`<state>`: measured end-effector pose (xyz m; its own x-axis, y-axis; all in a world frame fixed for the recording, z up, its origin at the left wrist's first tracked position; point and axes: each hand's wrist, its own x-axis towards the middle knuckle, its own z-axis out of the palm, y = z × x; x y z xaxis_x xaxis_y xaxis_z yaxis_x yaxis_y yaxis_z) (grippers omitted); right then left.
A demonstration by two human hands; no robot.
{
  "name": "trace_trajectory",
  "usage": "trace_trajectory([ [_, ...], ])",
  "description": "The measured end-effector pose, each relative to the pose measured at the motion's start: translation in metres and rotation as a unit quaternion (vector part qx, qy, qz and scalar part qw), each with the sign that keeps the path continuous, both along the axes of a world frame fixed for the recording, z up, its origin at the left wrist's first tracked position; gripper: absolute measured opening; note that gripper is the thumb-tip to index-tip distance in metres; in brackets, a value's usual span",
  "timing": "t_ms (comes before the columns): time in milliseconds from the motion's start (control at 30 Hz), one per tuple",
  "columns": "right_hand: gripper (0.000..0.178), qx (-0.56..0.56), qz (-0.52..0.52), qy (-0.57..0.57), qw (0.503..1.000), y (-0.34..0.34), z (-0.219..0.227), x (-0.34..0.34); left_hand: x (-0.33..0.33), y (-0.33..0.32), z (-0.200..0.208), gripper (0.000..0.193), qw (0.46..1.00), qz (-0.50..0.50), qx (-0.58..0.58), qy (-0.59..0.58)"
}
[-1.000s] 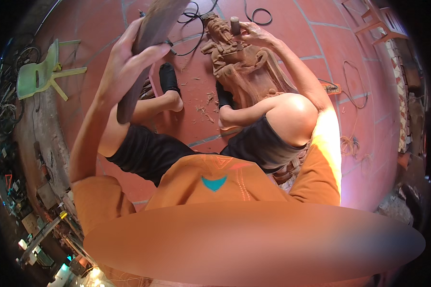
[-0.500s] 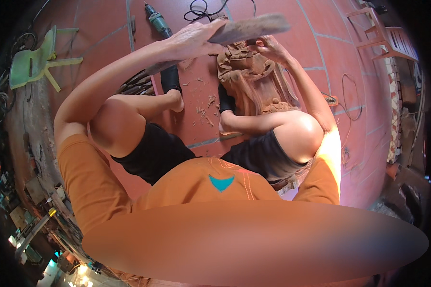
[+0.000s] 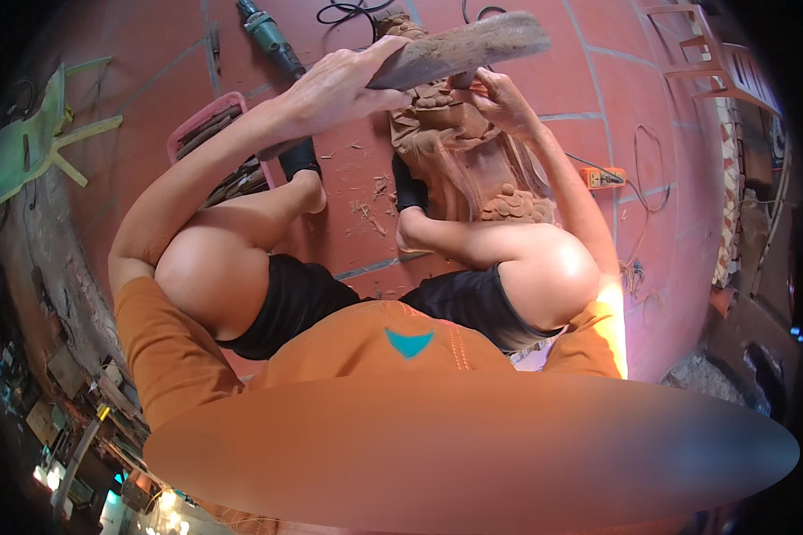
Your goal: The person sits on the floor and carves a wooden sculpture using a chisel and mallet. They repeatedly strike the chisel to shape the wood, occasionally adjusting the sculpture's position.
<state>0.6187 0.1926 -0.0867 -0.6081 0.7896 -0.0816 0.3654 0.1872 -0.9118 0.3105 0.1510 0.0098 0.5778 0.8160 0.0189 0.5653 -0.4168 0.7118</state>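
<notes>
My left hand [image 3: 343, 85] is closed around a long, flat wooden mallet [image 3: 473, 46], whose broad end reaches out to the right. Its thin end shows past my wrist. Under that broad end, my right hand [image 3: 504, 102] is closed on a short brown handle [image 3: 462, 78], apparently a chisel's; its blade is hidden. Whether mallet and handle touch, I cannot tell. Below both hands a reddish-brown wood carving [image 3: 459, 147] with draped folds lies on the floor between my right foot and right forearm.
Wood chips [image 3: 366, 214] litter the red tile floor. Left of my foot is a pink basket [image 3: 175, 134] of chisel-like tools. A green power tool [image 3: 266, 37] lies beyond, near a black cable [image 3: 352, 12]. An orange power strip [image 3: 602, 177], green chair [image 3: 31, 147] and pink chair [image 3: 732, 76] stand around.
The mallet's broad end, blurred before, now shows sharply and sits slightly farther right. My view has shifted, and more of the pink basket shows. Both hands keep their holds.
</notes>
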Motion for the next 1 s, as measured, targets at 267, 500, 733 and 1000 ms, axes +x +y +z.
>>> trace_trajectory([
  [267,0.020,-0.022,-0.058,-0.031,0.998,-0.005,-0.023,0.009,0.008,-0.005,-0.008,0.064,1.000,0.005,0.015,0.021],
  [500,0.025,-0.066,-0.201,0.161,0.964,0.003,-0.022,0.033,-0.009,-0.002,0.002,0.057,0.988,0.096,-0.037,-0.114],
  [733,0.030,-0.052,-0.161,0.194,0.966,0.005,-0.025,0.029,-0.009,-0.002,0.016,0.056,0.978,0.111,-0.118,-0.128],
  [1000,0.028,-0.013,-0.131,0.139,0.981,-0.004,-0.018,0.029,0.003,0.008,0.033,0.066,0.989,0.041,-0.035,-0.139],
])
